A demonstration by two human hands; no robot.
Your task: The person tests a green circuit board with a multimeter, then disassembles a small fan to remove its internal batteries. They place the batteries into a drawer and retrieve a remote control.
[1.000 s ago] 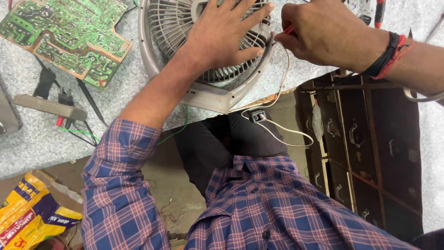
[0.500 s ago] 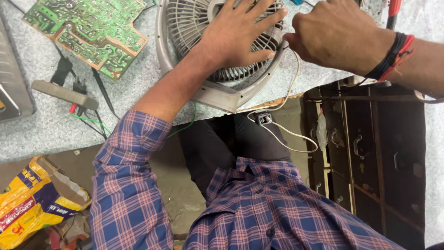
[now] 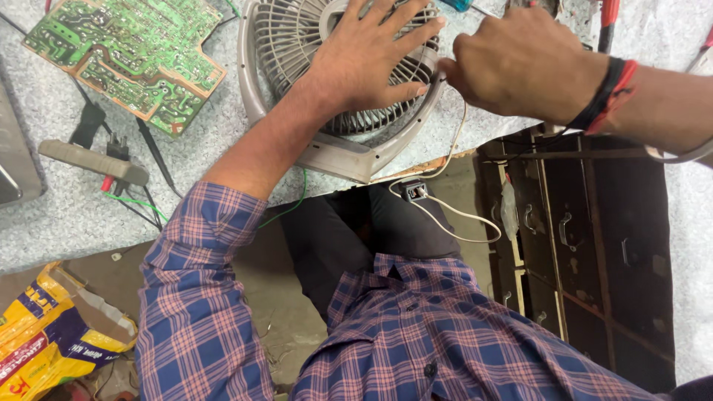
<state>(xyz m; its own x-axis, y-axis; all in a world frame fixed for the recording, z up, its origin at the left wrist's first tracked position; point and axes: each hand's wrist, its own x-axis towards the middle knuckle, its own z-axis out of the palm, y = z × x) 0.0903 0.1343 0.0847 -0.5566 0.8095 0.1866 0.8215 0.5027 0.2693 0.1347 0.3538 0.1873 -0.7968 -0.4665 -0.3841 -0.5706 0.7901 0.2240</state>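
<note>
Two hands are working at the fan (image 3: 338, 89), and over the last second the view has been sliding so that the fan sits lower and more central than it did. Nearest, below both hands, a white cord (image 3: 453, 215) with a small black switch (image 3: 414, 191) is hanging off the bench edge over the person's lap. Above it, the left hand (image 3: 371, 59) is lying flat on the fan's grille, fingers spread wide apart, pressing the fan down on the grey bench (image 3: 67, 215); it is keeping the same hold it had a second ago. Just right of it, the right hand (image 3: 520, 63) is closed into a fist at the fan's rim, and it has come in closer to the left hand's fingertips than before; it appears to be pinching the cord where it meets the rim, though what sits inside the fist cannot be told. That closing-in suggests the work is narrowing to the spot where cord and rim meet. Farther left of the left hand, a green circuit board (image 3: 126, 56) is lying flat, with a grey-handled tool (image 3: 93, 160) below it.
</note>
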